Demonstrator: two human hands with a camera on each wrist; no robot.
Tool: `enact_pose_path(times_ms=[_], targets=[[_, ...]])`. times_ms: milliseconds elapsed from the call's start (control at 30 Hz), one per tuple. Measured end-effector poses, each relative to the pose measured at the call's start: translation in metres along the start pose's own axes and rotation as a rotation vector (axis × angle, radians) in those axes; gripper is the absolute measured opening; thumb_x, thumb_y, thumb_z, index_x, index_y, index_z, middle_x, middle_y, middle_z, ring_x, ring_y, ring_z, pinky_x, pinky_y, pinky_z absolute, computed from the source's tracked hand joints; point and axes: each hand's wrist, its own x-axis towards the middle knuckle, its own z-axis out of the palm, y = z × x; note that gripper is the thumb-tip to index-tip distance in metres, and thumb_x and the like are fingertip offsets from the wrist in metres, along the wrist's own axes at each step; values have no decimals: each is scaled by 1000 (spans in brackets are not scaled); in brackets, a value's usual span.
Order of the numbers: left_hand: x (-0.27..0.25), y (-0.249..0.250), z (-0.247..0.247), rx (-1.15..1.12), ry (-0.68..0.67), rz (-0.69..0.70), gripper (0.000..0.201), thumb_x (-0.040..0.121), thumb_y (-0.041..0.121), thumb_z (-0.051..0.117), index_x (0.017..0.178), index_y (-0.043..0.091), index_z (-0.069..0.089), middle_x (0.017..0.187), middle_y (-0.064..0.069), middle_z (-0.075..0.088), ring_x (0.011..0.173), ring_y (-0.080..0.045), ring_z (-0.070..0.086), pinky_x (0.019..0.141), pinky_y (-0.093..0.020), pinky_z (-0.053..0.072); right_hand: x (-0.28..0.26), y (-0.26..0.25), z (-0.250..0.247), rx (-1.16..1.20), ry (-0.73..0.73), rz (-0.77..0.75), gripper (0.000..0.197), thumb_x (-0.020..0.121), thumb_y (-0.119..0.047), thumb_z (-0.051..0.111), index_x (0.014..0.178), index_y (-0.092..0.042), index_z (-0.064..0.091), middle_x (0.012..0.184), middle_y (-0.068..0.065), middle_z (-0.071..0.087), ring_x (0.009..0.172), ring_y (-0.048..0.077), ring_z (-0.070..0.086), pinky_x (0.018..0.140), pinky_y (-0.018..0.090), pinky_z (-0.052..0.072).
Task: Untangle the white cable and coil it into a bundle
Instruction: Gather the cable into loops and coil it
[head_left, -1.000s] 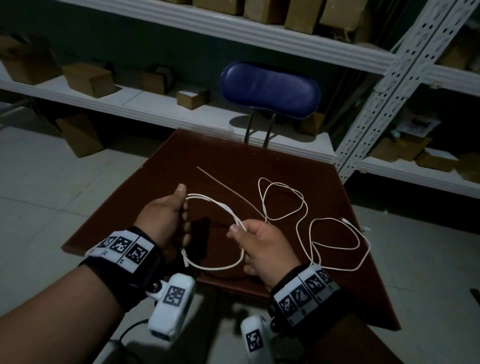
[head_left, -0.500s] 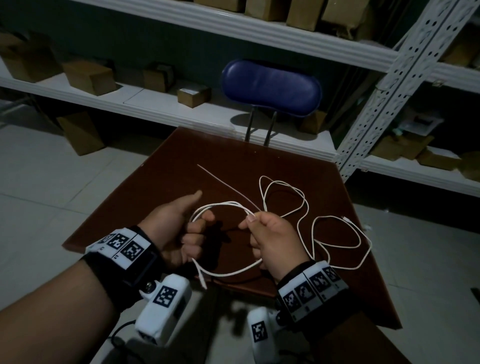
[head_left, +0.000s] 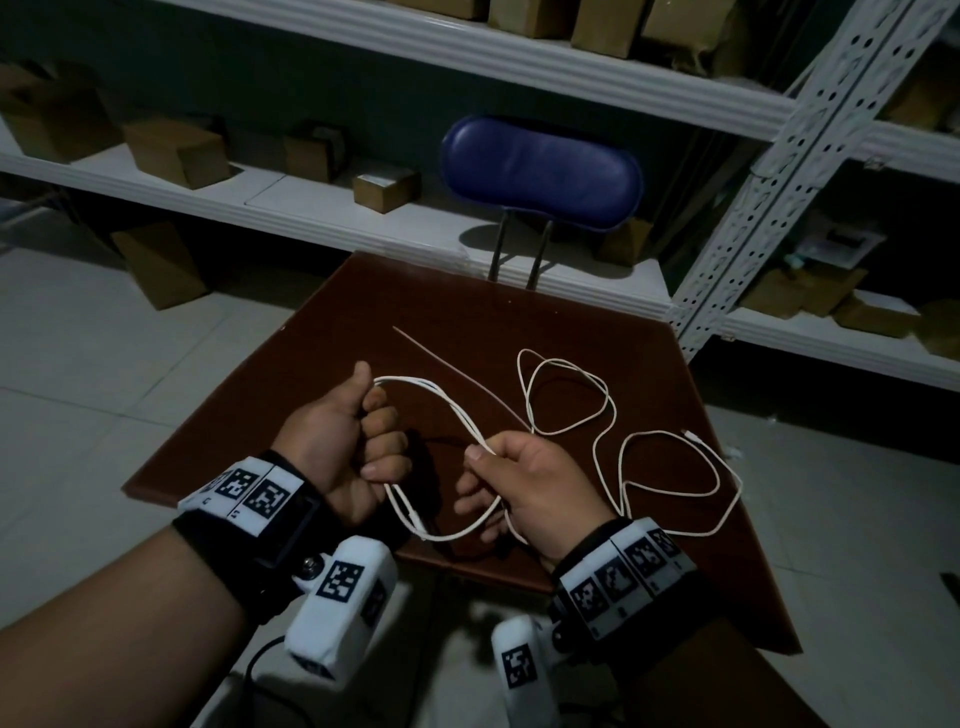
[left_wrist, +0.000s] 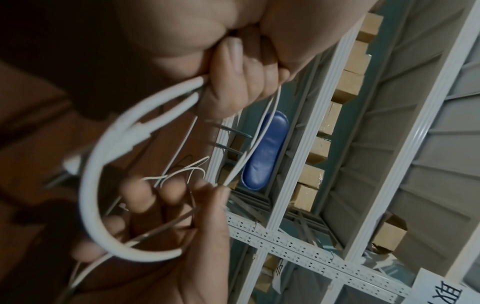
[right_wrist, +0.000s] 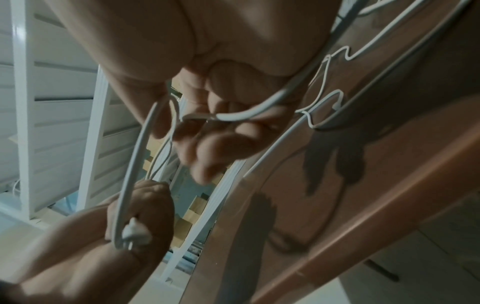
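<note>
Overhead first: left hand (head_left: 340, 441) fisted round the started coil of white cable (head_left: 441, 400); right hand (head_left: 530, 483) pinches the strand. Slack lies looped toward the worktop (head_left: 322, 332) right edge.

Left wrist view: two turns leave the fist, blurred.

Right wrist view: plug end dangles by the left fist. Best to feed slack evenly, matching loop size, without yanking the crossings tight.

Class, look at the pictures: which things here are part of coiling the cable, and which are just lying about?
Part of the job:
white cable
left hand, gripping the loops
right hand, pinching the cable

Just lying about:
thin stick on the table
blue chair
cardboard boxes on the shelves
</note>
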Motion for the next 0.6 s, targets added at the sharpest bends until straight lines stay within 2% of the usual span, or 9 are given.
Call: enact_pose_path(times_ms=[100,267,367,433,600], targets=[[0,0,0,-47,-34,8,51,100,50,43,59,21,41,53,6,18,35,-9,17,34,-19,15,-1,-1,1,15,-31,15,14,102,-22,56,95,-10,58,63,4,66,51,18,62,37,22,41],[-1,-1,-3,-167,-112,18,48,101,47,41,60,21,40,49,7,21,36,-7,19,39,-20,16,-4,-3,3,-110,-49,-2,13,102,-22,56,93,-13,59,54,1,61,37,14,50,34,20,32],[-2,0,-6,-182,-155,-39,46,100,45,43,61,21,40,54,9,15,42,-7,12,39,-19,17,-3,-4,1,-139,44,-25,13,102,-24,57,96,-13,61,54,0,59,37,12,47,34,20,31],[-2,1,-7,-146,-181,-98,43,98,45,44,62,21,40,53,9,18,45,-7,9,37,-19,17,-1,-5,-4,-104,129,-44,15,101,-25,58,99,-11,62,54,-1,59,38,12,47,35,20,31],[-1,-1,-6,33,-145,-153,43,98,46,47,64,20,43,52,6,25,39,-9,20,37,-21,23,0,-9,-14,53,239,-92,16,100,-25,59,99,-10,64,54,-1,57,39,13,44,37,20,29]])
